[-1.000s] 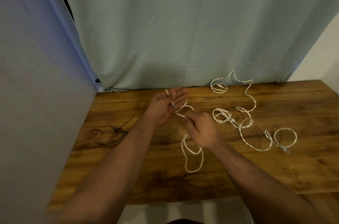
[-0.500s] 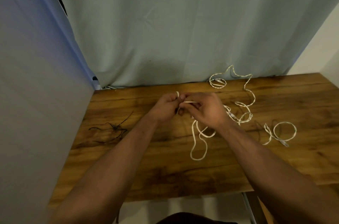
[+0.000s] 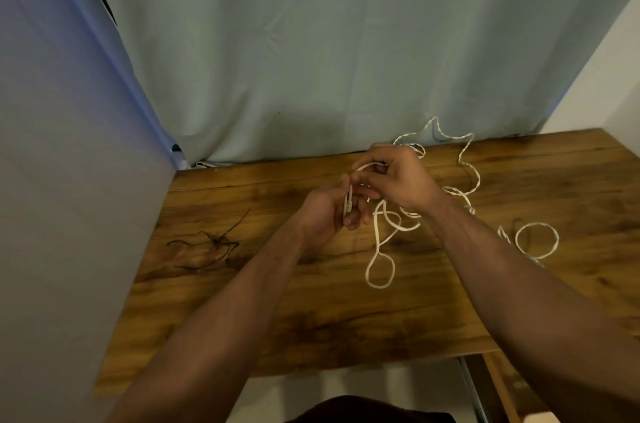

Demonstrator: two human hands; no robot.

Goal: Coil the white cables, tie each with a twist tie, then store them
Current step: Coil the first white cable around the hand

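Table [image 3: 311, 318]: wood, dark-grained, low sheen. Cables [image 3: 381, 270]: white, braided-looking, matt. Curtain [image 3: 311, 59], upper frame: pale matt cloth, creased.

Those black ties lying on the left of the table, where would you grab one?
Probably the straight strand sticking out of the ties toward the back right. It lies flat and apart from the tangle, so pinch its free end from above and draw it away along its length.
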